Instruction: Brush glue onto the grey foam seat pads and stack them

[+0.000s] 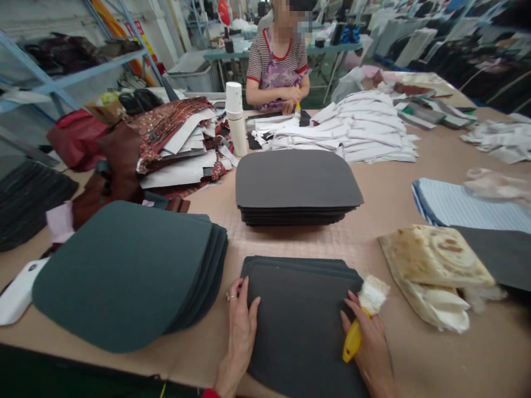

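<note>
- Where the near edge of the desk [415,182] meets the wearer, a stack of dark panels [298,326] lies flat, its top sheet directly under both hands and its long axis running away from the near edge toward the far side.
- Left hand [240,326] rests palm down on the left margin of the top panel, fingers [244,296] spread flat and pointing away from the body; it grasps nothing, only presses on the sheet. A ring shows on one finger.
- Right hand [371,345] sits on the right margin of the same panel, curled closed around a yellow-handled brush [352,340], whose whitish, loaded head [373,293] projects past the right edge of the panel, toward the far right.
- Both hands are equally near the panel; each touches it, one per side edge, wrists entering from the near edge.
- Just right of the brush head, a glue-stained cloth or paper wad [435,271] lies on the desk, apart from the panel.
- Left of the stack, a fanned pile of green-grey panels [124,271] lies close beside it.
- Further toward the desk centre stands a second dark stack [296,185], well apart.
- At the far edge another person [277,66] works over white pieces [352,132].
</note>
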The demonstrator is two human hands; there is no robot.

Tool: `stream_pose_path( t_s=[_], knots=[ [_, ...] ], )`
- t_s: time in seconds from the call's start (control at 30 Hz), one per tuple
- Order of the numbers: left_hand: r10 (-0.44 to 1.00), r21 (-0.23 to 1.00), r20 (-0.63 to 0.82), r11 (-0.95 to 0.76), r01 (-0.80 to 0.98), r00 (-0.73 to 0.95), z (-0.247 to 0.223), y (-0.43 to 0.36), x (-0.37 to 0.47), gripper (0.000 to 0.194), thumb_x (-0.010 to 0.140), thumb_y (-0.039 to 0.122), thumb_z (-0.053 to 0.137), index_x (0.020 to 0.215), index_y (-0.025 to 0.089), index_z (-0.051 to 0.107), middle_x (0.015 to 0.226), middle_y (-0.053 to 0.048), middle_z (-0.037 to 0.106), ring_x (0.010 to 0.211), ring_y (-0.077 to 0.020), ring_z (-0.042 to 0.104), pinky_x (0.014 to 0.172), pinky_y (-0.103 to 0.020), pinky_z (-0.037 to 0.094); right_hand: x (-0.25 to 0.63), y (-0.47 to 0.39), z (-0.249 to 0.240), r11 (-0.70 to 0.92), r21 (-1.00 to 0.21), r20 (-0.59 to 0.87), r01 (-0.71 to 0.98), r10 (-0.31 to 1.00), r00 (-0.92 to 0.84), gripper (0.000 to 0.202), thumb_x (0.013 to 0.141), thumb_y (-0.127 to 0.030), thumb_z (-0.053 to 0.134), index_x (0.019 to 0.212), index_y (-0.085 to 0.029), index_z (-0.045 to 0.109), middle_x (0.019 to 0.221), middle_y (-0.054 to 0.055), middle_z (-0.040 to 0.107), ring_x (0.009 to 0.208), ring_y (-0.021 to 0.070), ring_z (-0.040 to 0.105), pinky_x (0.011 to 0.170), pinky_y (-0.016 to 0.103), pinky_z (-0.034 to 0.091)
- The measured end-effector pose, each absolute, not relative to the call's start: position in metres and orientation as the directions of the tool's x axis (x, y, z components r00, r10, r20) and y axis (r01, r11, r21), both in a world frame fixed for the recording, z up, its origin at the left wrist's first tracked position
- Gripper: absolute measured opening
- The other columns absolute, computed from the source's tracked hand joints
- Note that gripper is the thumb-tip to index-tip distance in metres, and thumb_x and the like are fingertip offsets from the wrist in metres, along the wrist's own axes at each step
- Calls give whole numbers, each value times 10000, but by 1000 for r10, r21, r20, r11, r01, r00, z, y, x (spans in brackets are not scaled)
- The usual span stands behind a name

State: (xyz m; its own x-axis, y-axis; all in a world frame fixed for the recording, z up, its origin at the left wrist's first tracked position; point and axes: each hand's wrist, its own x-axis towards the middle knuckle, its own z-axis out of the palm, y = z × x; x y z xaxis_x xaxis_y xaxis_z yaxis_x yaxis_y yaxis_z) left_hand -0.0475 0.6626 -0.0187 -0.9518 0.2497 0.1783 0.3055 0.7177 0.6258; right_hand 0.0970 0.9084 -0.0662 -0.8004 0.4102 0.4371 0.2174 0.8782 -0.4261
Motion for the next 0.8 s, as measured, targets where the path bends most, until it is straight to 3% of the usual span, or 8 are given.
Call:
stream_pose_path(
  t_s=[0.3,0.5,0.8],
  knots=[
    [90,739,123,656,151,-988,-29,665,-43,320,814,185,492,1129,213,538,1109,-96,501,1053,-238,515,899,-407,476,100,908,-73,863,-433,395,259,440,-806,349,869,-430,466,1086,-164,529,1208,162,562,1130,304,510,934,497,413],
    [90,808,30,584,77,-995,-22,661,-46,264,864,224,456,1111,215,549,1041,-88,569,989,-206,549,864,-365,477,99,915,-75,840,-468,361,276,467,-807,369,825,-496,483,996,-184,581,1149,148,602,1100,323,533,956,519,391],
    [26,851,-79,523,-53,-997,-22,662,-60,245,835,146,449,1060,195,532,797,-20,562,715,-144,533,692,-293,470,105,917,-78,872,-364,322,327,447,-834,419,826,-512,460,1004,-154,588,1160,147,600,1102,325,536,919,478,427]
  ],
)
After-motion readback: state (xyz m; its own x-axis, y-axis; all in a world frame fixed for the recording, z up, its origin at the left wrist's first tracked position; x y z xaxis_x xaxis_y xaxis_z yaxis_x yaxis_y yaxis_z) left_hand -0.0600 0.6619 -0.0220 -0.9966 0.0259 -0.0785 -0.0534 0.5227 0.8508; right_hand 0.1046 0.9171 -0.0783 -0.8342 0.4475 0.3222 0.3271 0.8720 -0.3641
